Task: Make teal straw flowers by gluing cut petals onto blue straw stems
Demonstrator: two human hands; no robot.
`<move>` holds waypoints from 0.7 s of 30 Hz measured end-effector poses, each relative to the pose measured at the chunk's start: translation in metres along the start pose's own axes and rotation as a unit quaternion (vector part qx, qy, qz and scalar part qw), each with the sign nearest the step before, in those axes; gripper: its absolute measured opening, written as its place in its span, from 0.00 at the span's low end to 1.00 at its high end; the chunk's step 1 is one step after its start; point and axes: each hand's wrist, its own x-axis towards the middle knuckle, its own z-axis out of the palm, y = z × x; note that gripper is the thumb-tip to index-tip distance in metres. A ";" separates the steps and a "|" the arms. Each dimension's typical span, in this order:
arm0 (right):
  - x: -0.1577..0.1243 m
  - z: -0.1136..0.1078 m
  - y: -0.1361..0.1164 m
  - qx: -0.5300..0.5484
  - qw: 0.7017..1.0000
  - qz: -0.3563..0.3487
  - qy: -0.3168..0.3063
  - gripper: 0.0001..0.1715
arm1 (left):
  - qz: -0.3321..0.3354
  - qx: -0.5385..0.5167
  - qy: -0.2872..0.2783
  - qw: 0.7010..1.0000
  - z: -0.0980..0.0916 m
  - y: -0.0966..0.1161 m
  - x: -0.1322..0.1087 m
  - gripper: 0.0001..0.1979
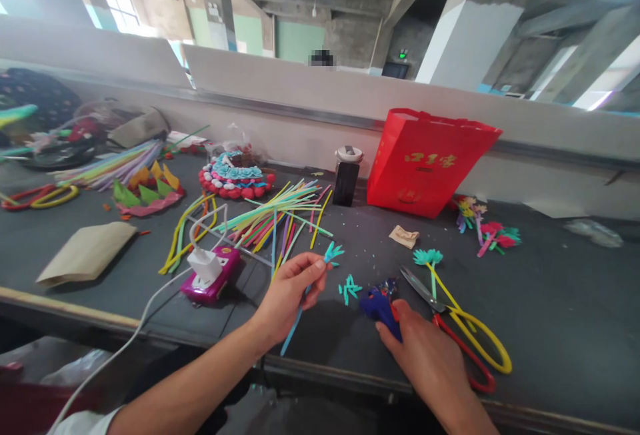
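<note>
My left hand (295, 281) pinches a blue pipe-cleaner stem (291, 335) with a small turquoise petal cluster (333, 253) at its top. The stem slants down below the fingers toward the table's front edge. My right hand (425, 348) is closed round the handle of a blue glue gun (380, 308), which is low over the tabletop. Several short turquoise pipe-cleaner pieces (350, 288) lie between the two hands. Just right of the glue gun are scissors (423, 288) with red and yellow handles. A turquoise pipe-cleaner flower (428, 257) lies beside their blades.
Behind my left hand is a pile of coloured pipe cleaners (280, 215), with a purple power socket (213, 275) and plugged-in white charger nearby. A red paper bag (430, 161) and a dark phone (345, 183) stand at the back. Finished flowers (493, 235) lie to the right.
</note>
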 end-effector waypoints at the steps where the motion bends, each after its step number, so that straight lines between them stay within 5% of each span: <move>1: 0.001 -0.001 0.000 0.010 1.000 0.013 -0.015 0.08 | 0.001 0.003 0.000 1.000 0.000 0.001 0.000 0.12; 5: 0.007 -0.006 0.008 0.128 0.988 0.084 -0.030 0.06 | -0.003 0.010 0.008 1.000 -0.001 0.002 0.000 0.13; 8: 0.011 -0.021 0.020 0.339 0.931 0.137 0.011 0.12 | -0.004 0.009 0.011 1.000 -0.001 0.001 0.001 0.13; 10: 0.010 -0.035 0.025 0.527 0.836 0.155 0.014 0.17 | -0.005 0.012 0.011 1.000 -0.002 0.000 0.001 0.13; 13: 0.004 -0.056 0.020 0.758 0.634 0.156 0.002 0.20 | -0.009 0.013 0.012 1.000 -0.002 -0.002 0.002 0.13; 15: -0.002 -0.062 0.012 0.805 0.572 0.153 -0.023 0.17 | -0.010 0.011 0.007 1.000 -0.001 -0.003 0.002 0.13; 18: -0.010 -0.063 0.000 0.807 0.563 0.169 -0.061 0.20 | -0.016 0.010 -0.002 1.000 0.000 -0.005 0.002 0.13; 21: -0.013 -0.060 -0.008 0.766 0.610 0.192 -0.066 0.25 | -0.029 0.014 -0.009 0.999 0.001 -0.006 0.002 0.13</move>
